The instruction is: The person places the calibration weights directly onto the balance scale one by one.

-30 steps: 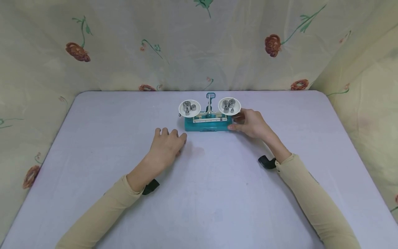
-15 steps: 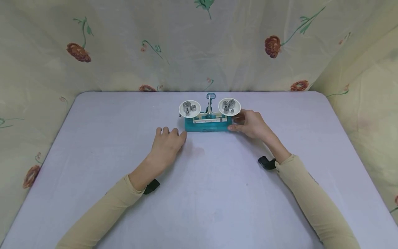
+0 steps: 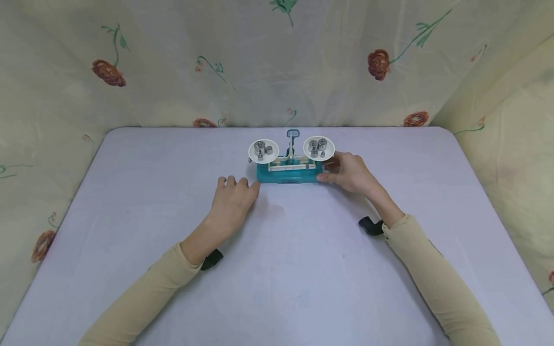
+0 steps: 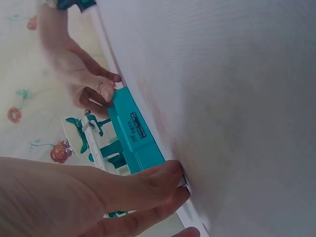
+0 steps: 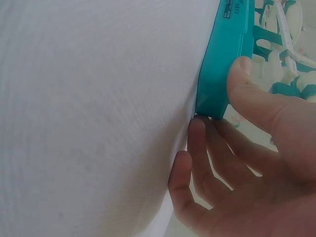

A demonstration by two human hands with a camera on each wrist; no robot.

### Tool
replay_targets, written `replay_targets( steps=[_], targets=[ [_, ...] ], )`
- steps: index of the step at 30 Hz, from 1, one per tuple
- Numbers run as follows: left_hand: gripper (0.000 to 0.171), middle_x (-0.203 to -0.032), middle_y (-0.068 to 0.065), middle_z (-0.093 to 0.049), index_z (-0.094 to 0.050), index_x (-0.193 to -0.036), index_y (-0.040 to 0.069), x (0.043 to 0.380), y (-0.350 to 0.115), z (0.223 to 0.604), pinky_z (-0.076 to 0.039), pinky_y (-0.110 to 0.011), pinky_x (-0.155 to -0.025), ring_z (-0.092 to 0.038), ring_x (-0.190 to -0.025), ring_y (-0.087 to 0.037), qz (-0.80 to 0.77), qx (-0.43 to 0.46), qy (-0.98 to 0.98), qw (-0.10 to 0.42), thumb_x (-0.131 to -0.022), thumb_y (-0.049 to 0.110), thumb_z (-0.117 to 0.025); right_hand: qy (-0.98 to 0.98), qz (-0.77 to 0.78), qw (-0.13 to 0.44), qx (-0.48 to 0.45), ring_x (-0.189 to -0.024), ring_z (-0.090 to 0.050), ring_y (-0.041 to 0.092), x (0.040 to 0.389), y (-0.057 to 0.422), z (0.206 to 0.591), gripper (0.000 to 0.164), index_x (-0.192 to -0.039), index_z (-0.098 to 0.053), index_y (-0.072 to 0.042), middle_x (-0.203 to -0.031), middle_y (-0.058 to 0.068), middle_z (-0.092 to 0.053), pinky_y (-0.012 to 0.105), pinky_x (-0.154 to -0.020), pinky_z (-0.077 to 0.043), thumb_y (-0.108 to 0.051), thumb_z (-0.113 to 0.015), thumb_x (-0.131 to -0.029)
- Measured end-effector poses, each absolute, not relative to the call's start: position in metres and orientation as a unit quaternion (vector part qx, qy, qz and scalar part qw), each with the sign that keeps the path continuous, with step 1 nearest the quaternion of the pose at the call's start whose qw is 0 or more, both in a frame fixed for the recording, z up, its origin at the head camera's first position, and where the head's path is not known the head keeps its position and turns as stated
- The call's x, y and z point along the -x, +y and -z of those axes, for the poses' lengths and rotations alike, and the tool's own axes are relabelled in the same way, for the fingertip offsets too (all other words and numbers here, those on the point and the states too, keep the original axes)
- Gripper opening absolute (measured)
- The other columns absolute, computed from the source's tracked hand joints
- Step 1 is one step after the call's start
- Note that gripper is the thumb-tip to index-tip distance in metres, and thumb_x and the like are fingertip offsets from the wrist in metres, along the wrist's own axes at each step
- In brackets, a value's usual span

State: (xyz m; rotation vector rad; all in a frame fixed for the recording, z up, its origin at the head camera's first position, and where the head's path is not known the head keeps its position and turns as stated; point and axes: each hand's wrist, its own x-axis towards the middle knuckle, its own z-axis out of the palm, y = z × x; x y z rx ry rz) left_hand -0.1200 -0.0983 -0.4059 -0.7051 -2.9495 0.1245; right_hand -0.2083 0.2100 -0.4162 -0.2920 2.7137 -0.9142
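Observation:
A teal-and-white balance scale [image 3: 289, 176] stands at the back of the table, with metal weights [image 3: 259, 146] on its left pan and several more weights [image 3: 314, 146] on its right pan. My right hand [image 3: 352, 174] grips the right end of its base, thumb on the front [image 5: 241, 79] and fingers at the end face. By the base's left front corner is my left hand [image 3: 231, 204], its fingers loosely bent and lowered to the cloth. In the left wrist view, the thumb and index finger [image 4: 163, 185] overlap the base's left end.
A pale cloth covers the table [image 3: 281, 278]. Behind and at the sides hangs a flowered curtain [image 3: 259, 62]. Black wrist mounts [image 3: 212, 259] sit under both wrists, below the beige sleeves [image 3: 143, 298].
My left thumb, visible a second ago, has drawn in under the left hand, and the index finger has shifted slightly toward the base's corner. The right hand and the scale look unchanged.

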Motion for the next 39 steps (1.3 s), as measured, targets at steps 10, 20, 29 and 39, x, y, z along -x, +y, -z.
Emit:
replay_targets(
  steps=[10,20,29,39],
  targets=[
    [0.012,-0.092,-0.015,-0.077,-0.074,-0.106,0.007,0.123,-0.096,0.405,-0.059,-0.055,-0.091,-0.072,-0.09,-0.038,-0.035,0.227,-0.973,0.036,-0.097,0.0,-0.075,0.934,0.317,0.133,0.098,-0.137,-0.064,0.043,0.208,0.21,0.417,0.06,-0.145,-0.06,0.0,-0.141,0.025,-0.071,0.06,-0.124,-0.043,-0.028,-0.083,-0.097],
    [0.017,-0.094,-0.011,-0.078,-0.077,-0.107,0.012,0.12,-0.094,0.397,-0.058,-0.053,-0.094,-0.072,-0.094,-0.037,-0.011,0.233,-0.969,0.078,-0.094,0.003,-0.082,0.933,0.32,0.133,0.095,-0.136,-0.065,0.042,0.208,0.21,0.416,0.06,-0.145,-0.06,0.0,-0.141,0.025,-0.071,0.06,-0.123,-0.044,-0.027,-0.083,-0.097],
    [0.017,-0.096,-0.011,-0.079,-0.076,-0.105,0.011,0.116,-0.091,0.385,-0.057,-0.056,-0.098,-0.073,-0.098,-0.041,0.023,0.225,-0.967,0.12,-0.092,0.002,-0.083,0.933,0.319,0.134,0.098,-0.136,-0.065,0.044,0.208,0.209,0.417,0.06,-0.145,-0.06,0.001,-0.141,0.025,-0.07,0.061,-0.123,-0.044,-0.027,-0.082,-0.097],
    [0.022,-0.105,-0.013,-0.08,-0.075,-0.111,0.012,0.115,-0.088,0.381,-0.055,-0.059,-0.105,-0.072,-0.109,-0.044,0.03,0.226,-0.964,0.137,-0.092,0.003,-0.084,0.933,0.32,0.132,0.096,-0.135,-0.065,0.043,0.207,0.21,0.417,0.061,-0.146,-0.06,0.001,-0.141,0.026,-0.07,0.061,-0.121,-0.046,-0.027,-0.082,-0.097]
  ],
)
